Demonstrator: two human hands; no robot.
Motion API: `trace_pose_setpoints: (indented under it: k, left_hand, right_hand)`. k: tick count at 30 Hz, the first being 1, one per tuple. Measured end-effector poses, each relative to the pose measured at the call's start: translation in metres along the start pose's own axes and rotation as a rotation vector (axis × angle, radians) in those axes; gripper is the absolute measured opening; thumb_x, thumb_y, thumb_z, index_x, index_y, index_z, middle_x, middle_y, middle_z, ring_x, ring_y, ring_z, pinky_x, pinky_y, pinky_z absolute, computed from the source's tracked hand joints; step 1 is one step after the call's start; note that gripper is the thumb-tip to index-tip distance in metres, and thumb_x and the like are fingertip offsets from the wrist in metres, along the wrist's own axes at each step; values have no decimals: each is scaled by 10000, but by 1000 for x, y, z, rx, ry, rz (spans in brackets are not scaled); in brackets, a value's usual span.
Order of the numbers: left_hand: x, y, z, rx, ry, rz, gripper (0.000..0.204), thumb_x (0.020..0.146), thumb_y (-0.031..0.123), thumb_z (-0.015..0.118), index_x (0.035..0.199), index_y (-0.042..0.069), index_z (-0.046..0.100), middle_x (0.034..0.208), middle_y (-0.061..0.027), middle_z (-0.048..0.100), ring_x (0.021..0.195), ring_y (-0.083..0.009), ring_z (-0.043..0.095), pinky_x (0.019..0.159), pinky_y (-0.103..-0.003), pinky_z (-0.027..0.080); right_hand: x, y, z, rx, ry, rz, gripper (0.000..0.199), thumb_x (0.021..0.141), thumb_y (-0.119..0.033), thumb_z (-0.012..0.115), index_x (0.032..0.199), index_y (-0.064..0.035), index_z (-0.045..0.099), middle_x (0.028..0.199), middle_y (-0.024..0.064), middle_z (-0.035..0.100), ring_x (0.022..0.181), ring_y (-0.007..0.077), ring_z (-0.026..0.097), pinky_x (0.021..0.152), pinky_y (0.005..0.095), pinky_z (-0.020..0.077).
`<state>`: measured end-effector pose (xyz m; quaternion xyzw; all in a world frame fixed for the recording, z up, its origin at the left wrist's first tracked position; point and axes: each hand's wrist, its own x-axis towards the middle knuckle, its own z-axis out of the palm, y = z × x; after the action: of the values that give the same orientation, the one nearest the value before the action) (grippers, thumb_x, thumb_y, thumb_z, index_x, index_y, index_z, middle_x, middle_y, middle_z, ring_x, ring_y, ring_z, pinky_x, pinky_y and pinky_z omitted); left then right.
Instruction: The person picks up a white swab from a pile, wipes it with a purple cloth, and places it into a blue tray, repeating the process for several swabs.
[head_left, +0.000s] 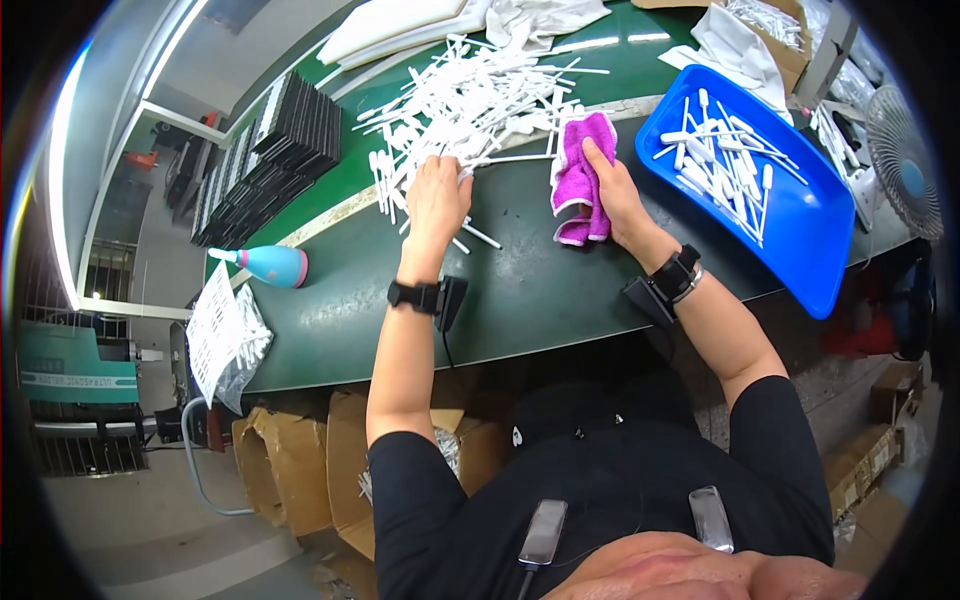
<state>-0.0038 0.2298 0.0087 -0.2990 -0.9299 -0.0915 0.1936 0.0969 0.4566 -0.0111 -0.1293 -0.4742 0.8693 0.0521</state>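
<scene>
My left hand (437,203) is closed at the near edge of a loose pile of white plastic sticks (470,95) with thicker ends. Its fingers pinch one white stick (515,158), whose thin shaft points right toward a purple cloth (584,180) with pale edging. That cloth is gripped in my right hand (620,200), thumb on top, and hangs in folds toward the table. Whether the shaft's tip goes into the cloth is hidden. To the right of this hand, a blue tray (815,235) holds more of the white sticks.
A turquoise squeeze bottle (275,266) lies left on the green table (530,290). Behind it stand stacked black trays (265,160). A bag of white parts (250,340) with a paper sheet hangs at the front edge. A small fan (905,160) stands far right; cardboard boxes (285,470) sit below.
</scene>
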Motion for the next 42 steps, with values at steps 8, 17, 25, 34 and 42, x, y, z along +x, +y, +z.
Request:
trace_pose_setpoints:
  k: [8,17,25,34,42]
  left_hand:
    - [-11,59,-15,-1390,-132,-520,289,927,205,569,1107,-21,578,784,-31,545,694,-87,526,522,-246,432]
    - [-21,73,3,-1892,-137,-664,260,949,179,523,1134,4,580,806,2,554,690,-70,500,501,-214,412]
    - [-23,71,-1,-1953,-66,-710,261,920,161,550,1125,2,579,807,-6,562,694,-73,507,500,-215,410]
    - [-23,74,0,-1920,-8,-715,243,922,160,545,1105,5,584,807,-17,567,691,-71,520,502,-205,418]
    - [-33,112,16,-1456,-537,-506,217,952,214,509,1031,16,553,667,-4,553,503,-68,495,434,-198,418]
  right_hand:
    - [5,-2,-9,73,19,-56,382,940,-434,512,981,-64,595,777,24,633,616,112,608,577,237,495]
    - [2,-10,-7,78,28,-22,380,952,-412,499,975,-46,597,794,44,637,636,126,611,609,254,498]
    - [5,-8,-9,57,36,-13,394,952,-425,492,1003,-46,586,831,48,639,681,126,621,627,255,504]
    - [-2,-18,1,184,90,12,401,955,-431,482,1099,-68,572,929,64,652,807,155,641,731,294,524]
    - [-5,0,0,414,-10,163,403,967,-434,446,1084,-66,558,854,58,631,734,184,613,665,298,509]
